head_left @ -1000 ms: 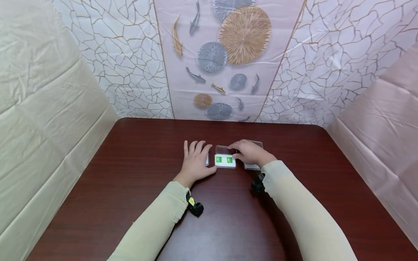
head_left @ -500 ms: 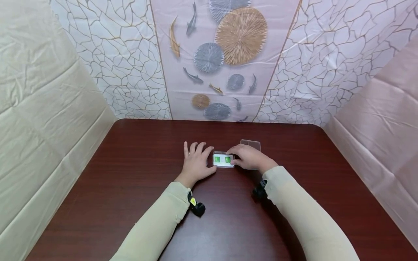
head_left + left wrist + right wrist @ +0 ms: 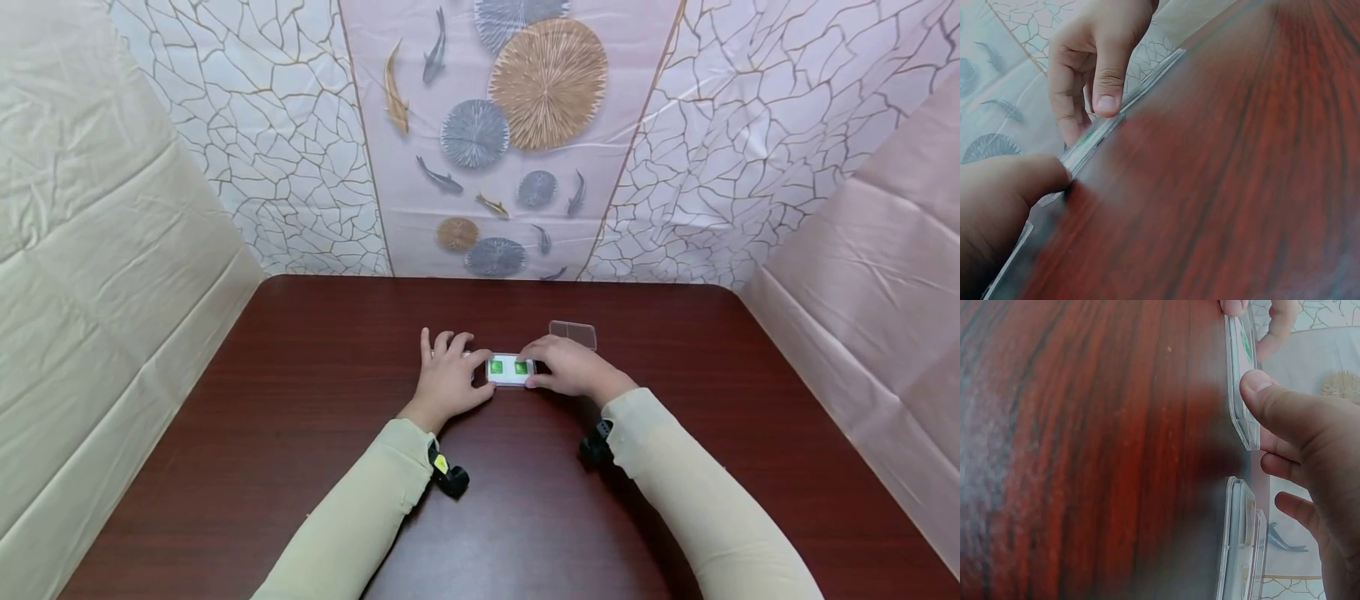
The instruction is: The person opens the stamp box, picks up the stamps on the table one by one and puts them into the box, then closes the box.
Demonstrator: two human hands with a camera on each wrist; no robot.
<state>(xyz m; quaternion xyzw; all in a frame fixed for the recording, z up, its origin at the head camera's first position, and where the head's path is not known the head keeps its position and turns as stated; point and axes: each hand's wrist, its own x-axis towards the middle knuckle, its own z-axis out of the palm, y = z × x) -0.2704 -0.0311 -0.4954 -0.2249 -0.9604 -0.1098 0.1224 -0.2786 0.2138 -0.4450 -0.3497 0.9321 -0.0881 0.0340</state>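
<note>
A small clear plastic case (image 3: 509, 377) with a white insert and two green squares lies flat on the table, its clear lid down over it. My left hand (image 3: 446, 382) pinches the case's left end between thumb and index finger, the other fingers spread. At the right end, my right hand (image 3: 567, 367) grips it with thumb and fingers; the right wrist view shows that thumb (image 3: 1266, 394) on its near edge. A second case (image 3: 1239, 544) stands beside it, mostly hidden under my right hand in the head view, its clear lid (image 3: 573, 334) folded open behind.
Another clear case edge (image 3: 1010, 259) shows beside my left thumb, largely covered by that hand. The dark red wooden table (image 3: 360, 317) ends at a patterned cloth wall (image 3: 495, 200) behind, with pale fabric (image 3: 127, 275) at both sides.
The middle case's clear lid, standing open behind it a second ago, has come down over the insert. My right hand has moved slightly left and forward onto the case; my left hand stays nearly still.
</note>
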